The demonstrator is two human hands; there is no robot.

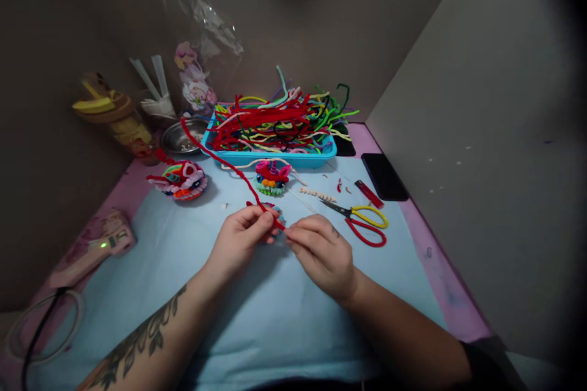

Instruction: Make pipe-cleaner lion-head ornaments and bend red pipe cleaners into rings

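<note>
Between the thumb and fingers of my left hand (250, 229) runs a long red pipe cleaner (224, 162), its free end rising toward the upper left. My right hand (323, 250) pinches the near end of the same stem, its fingertips close to the left ones. Just behind my left fingers sits a small colourful pipe-cleaner piece (280, 215), mostly hidden. Farther back stands a pipe-cleaner animal head (272, 178) in red, pink and green. Another such head (183, 181), with a rainbow patch, lies to the left.
A blue tray (293, 160) heaped with pipe cleaners stands at the back. To the right lie scissors (351, 214), a red-handled tool (369, 193), a twisted cream strip (317, 195) and a phone (384, 177). A pink glue gun (98, 250) and metal bowl (177, 138) are on the left.
</note>
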